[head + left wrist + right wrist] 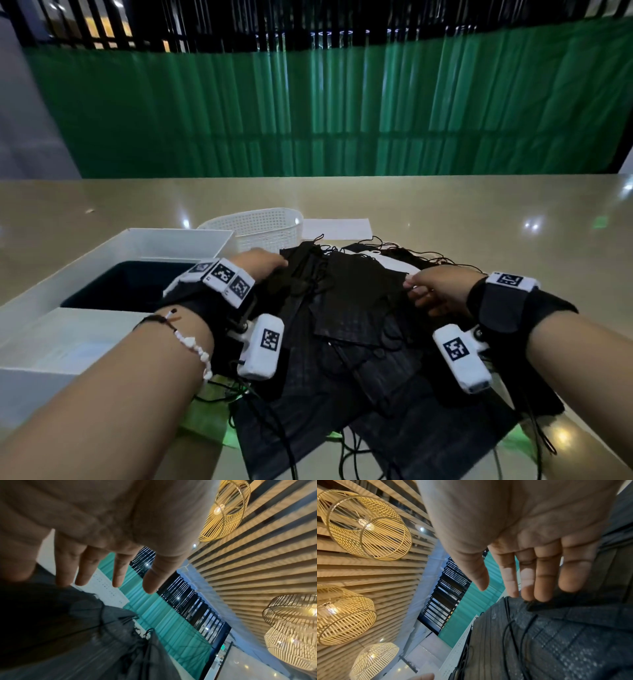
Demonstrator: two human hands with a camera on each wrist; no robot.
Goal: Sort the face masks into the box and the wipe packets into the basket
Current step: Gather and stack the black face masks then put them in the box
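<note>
A heap of black face masks (356,308) with tangled ear loops lies on the table in front of me. My left hand (265,263) reaches over the heap's far left side, fingers straight and spread (118,574) just above the masks (68,628). My right hand (431,291) is at the right edge of the top mask; its straight fingertips (539,596) touch that edge (556,635), thumb held apart. A white box (113,246) with a dark inside stands at the left. Behind it is a white perforated basket (260,226). A flat white packet (337,229) lies beside the basket.
Another white packet (390,262) shows partly under the far masks. Something green (202,418) sticks out from under the heap's near left corner. A second white box wall (51,339) sits near my left forearm. Bare glossy table (513,222) spreads to the right and back.
</note>
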